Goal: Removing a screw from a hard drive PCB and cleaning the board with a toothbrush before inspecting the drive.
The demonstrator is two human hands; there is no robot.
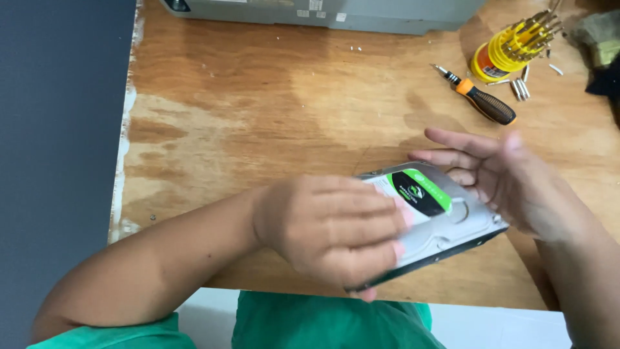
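Bench: a worn wooden bench (258,116) with pale scuffed patches along its edge, a dark grey surface to the left of it.

Left hand: the left hand (329,229) grips the near end of a hard drive (452,216), fingers curled over its top and the thumb tucked under the lower edge (only its tip shows).

Right hand: the right hand (510,181) is spread flat, fingers stretched out and loose, its palm against the far right corner of the drive; it is not closed around anything.

Hard drive: a silver metal box with a white, black and green label, held tilted just above the bench between the two hands.

Beyond the right hand: a screwdriver (481,97) with a black and orange handle lies on the bench, well apart from the fingers.

Further out: a yellow bit holder (513,45) stands past the screwdriver, with a few loose bits (520,87) beside it.

Far edge: a grey case (323,13) sits along the back of the bench.

Near edge: green clothing (323,320) shows below the hands.
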